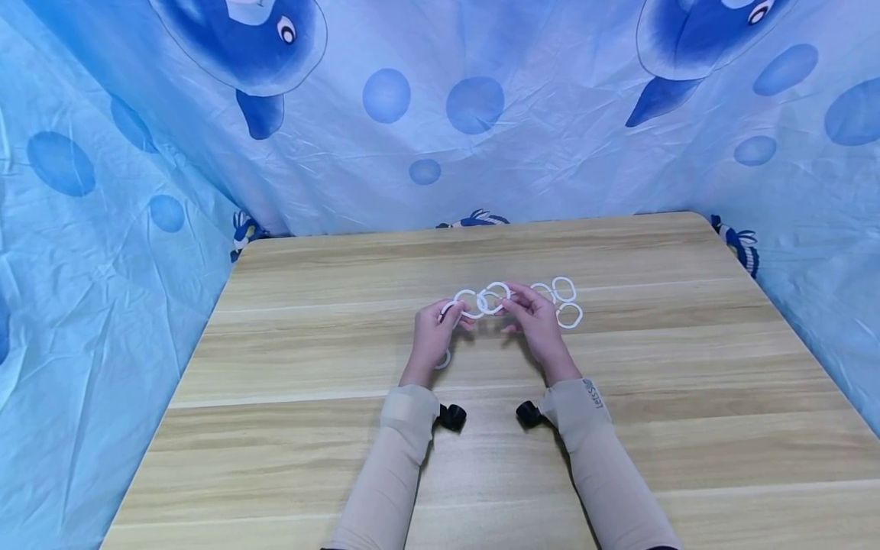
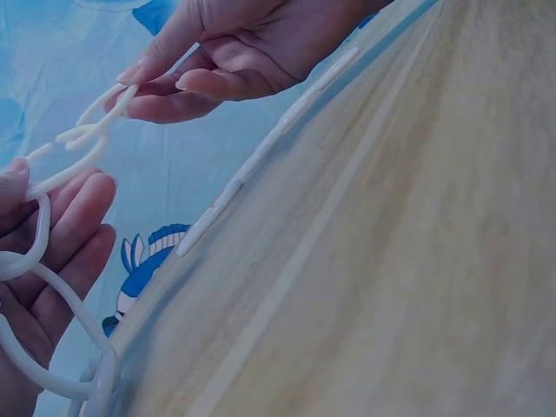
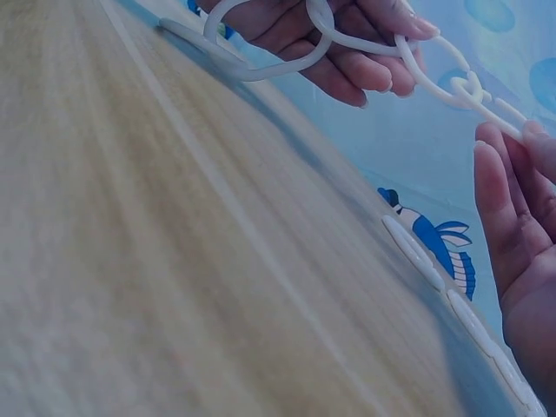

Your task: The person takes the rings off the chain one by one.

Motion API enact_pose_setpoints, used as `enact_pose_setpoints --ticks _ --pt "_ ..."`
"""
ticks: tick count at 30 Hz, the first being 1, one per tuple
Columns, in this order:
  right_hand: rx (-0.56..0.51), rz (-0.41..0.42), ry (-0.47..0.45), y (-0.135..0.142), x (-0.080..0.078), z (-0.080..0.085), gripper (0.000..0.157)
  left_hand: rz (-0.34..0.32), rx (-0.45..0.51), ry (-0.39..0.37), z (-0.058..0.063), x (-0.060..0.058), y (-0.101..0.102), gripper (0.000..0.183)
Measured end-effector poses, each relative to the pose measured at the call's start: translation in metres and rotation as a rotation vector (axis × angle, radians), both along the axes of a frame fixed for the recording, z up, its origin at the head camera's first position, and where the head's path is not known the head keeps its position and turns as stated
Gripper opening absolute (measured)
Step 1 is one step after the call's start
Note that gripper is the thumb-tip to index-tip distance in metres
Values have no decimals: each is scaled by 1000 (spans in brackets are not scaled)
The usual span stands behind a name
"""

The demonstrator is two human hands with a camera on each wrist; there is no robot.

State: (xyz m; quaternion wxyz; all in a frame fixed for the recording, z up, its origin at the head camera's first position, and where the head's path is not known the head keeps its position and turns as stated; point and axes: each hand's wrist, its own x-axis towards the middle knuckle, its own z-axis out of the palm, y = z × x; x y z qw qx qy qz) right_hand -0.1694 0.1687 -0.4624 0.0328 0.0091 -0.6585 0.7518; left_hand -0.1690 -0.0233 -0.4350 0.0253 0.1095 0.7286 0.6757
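Note:
Between the two hands stretches a chain of linked white plastic rings (image 1: 496, 285). My left hand (image 1: 431, 334) pinches one ring between thumb and fingers. More linked rings (image 2: 42, 230) trail from it across the palm and down to the table, as the left wrist view shows. To the right, my right hand (image 1: 541, 327) pinches the ring (image 2: 124, 106) at the chain's other end with thumb and fingertip. In the right wrist view the joined rings (image 3: 466, 91) meet between the hands. The fingers partly hide the gripped rings.
Several white rings (image 1: 575, 290) lie on the wooden table (image 1: 653, 367) just right of my right hand. Near my left wrist, part of a ring (image 1: 450, 356) shows on the tabletop. A blue curtain (image 1: 309, 183) with sea-animal prints hangs behind the table's far edge.

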Motion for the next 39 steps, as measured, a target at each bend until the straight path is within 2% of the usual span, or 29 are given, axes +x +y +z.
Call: enact_pose_setpoints --ticks 10,18,32,39 --pt "32 7 -28 -1 0 1 40 -22 -36 -26 3 2 -1 27" --pt "79 41 -26 -1 0 -1 41 -56 -65 2 4 2 -2 26" --pt "140 82 -6 -1 2 -1 39 -60 -45 -25 3 2 -2 27" --pt "142 76 9 0 2 0 38 -63 -35 -32 2 0 -2 28"
